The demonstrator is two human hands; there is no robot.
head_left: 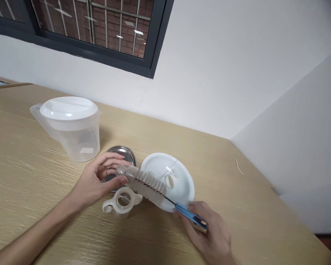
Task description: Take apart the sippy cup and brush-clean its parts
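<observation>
**Head view: brush spans both hands, tip in a small clear piece**

Nearest, low and right: right hand [212,235], fingers closed on the blue handle [191,216] of a bottle brush [150,186]. From that grip, running up and to the left: a short twisted wire, then the grey bristles, long axis slanting from lower right to upper left, raised off the table [30,176]. At the far end of that axis: left hand [99,180], thumb and fingertips pinched on a small clear teat-like piece [124,171] fitted over the brush tip. So handle end at the right hand, bristle end at the left, both hands joined by the one tool, neither reaching further.

Just below the bristles, between the hands and a little toward the left one: a beige ring with two side handles [121,201], lying flat on the wood, untouched. Behind the brush, past the right hand's line: a white round lid [179,173] with a hole in it. Behind the left fingers, partly hidden: a steel disc [121,151]. Farther off, beyond the left hand: a clear jug [71,136] with a white cover, upright, well apart. Beyond all, a white wall and a dark-framed window [151,40].
</observation>
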